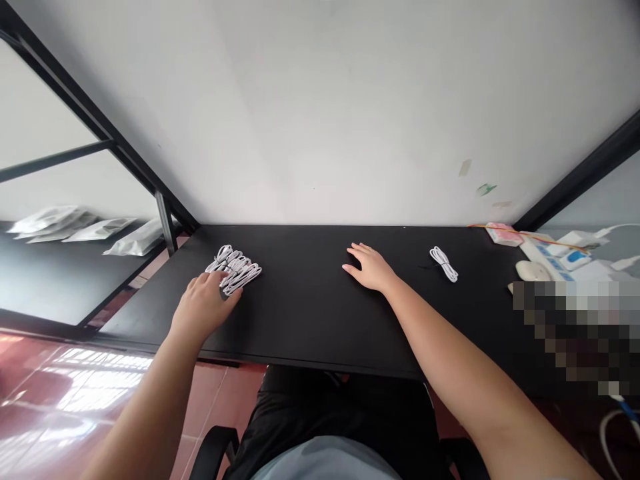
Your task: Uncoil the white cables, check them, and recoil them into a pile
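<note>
On the left part of the black table [300, 307] lies a pile of coiled white cables [239, 267]. My left hand [204, 301] is at the near side of this pile, thumb and fingers apart; its fingertips overlap the cables, and I cannot tell whether they press on them. Near the middle, my right hand [369, 267] rests low over the tabletop with fingers stretched out and nothing in it. Farther right a single white cable bundle [443, 264], coiled and tied, lies apart from both hands.
At the table's right end are a power strip [543, 257] with plugs, a pink-and-white box [504, 234] and a pale computer mouse [533, 271]. A pixelated patch hides what lies nearer. Plastic bags [103, 229] lie on the neighbouring table, beyond a black frame [165, 223]. A white wall stands behind.
</note>
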The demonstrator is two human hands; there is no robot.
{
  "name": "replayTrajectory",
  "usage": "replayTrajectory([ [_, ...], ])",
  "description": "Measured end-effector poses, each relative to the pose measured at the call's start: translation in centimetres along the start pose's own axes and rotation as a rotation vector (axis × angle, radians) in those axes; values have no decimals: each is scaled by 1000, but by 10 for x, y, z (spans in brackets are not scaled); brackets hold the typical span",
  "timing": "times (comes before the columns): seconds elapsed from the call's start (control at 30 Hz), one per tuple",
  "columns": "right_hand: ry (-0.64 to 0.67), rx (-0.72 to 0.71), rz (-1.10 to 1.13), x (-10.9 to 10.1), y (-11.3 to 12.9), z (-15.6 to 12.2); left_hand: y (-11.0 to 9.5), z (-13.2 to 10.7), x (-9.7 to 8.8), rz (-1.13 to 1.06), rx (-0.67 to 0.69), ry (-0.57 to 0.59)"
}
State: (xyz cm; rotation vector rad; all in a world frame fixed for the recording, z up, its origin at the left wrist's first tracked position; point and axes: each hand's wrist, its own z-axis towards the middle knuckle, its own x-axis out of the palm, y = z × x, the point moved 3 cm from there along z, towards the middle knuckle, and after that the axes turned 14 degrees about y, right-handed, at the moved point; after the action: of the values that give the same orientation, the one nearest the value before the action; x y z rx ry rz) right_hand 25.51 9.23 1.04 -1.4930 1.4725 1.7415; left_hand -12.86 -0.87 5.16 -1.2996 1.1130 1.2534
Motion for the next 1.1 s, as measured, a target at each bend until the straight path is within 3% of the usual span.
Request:
replayTrajectory([
  [0.1,6,6,5,1,-1,0,10,-5,14,-50,12,63],
  [0.23,7,9,14,-1,0,-1,6,0,22,-101,11,53],
  [0.5,3,10,6,-2,1,-2,0,10,18,-140,2,100],
  [0.7,-17,-17,58,0,-2,0,2,11,15,-130,3,60],
  [0.9,-11,-10,44,-2,0,-2,-2,21,18,-187,12,153],
  [1.1,-4,-3,34,-3,1,-2,-14,38,16,-7,-15,302],
])
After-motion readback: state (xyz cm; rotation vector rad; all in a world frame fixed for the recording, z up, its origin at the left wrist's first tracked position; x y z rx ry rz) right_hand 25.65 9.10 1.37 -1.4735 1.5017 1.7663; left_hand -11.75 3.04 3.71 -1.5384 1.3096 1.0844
